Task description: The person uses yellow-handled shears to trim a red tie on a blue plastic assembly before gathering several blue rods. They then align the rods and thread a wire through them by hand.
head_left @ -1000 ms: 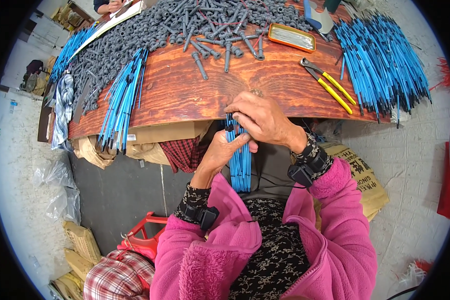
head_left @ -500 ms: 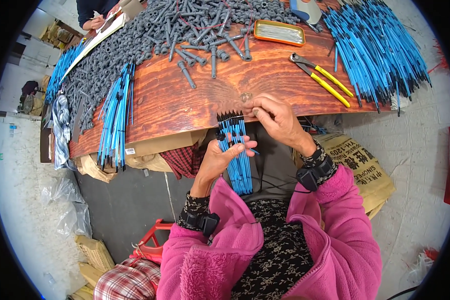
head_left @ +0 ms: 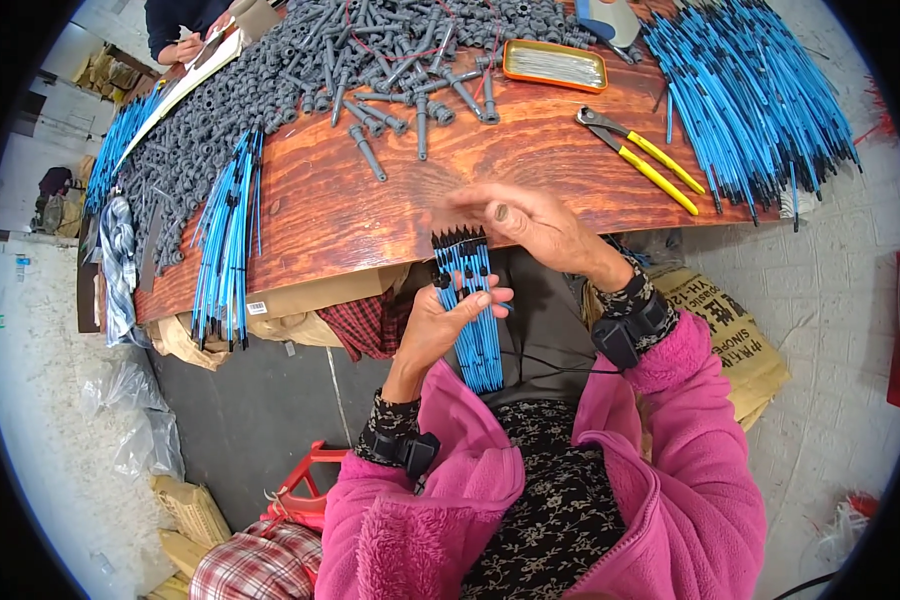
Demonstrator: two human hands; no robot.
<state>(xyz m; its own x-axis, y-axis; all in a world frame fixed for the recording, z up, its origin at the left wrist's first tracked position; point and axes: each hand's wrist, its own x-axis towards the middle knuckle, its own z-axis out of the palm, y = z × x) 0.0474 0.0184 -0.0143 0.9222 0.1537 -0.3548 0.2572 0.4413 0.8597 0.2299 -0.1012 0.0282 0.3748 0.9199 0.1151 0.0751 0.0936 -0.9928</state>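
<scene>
My left hand (head_left: 438, 325) is closed round a flat bundle of thin blue rods (head_left: 482, 355) with pointed black tips, held below the table's near edge. A thin pale wire (head_left: 462, 240) appears to lie across the rods just under their tips. Above and to the right of those tips, my right hand (head_left: 545, 228) has its fingers stretched toward the left, slightly blurred, with the thumb apart. Nothing shows in it. To its right on the table lie pincers (head_left: 650, 165) with yellow handles.
Grey plastic tubular parts (head_left: 370, 60) are heaped across the wooden table (head_left: 320, 200). An orange-rimmed tin (head_left: 555, 65) holds thin wires. More blue rods lie in piles at the right (head_left: 750, 110) and left (head_left: 228, 235). Another person's hand (head_left: 185, 48) shows at the far left.
My right hand has come away from the rod tips and its pinch has spread into stretched fingers. My left hand keeps the bundle in nearly the same place.
</scene>
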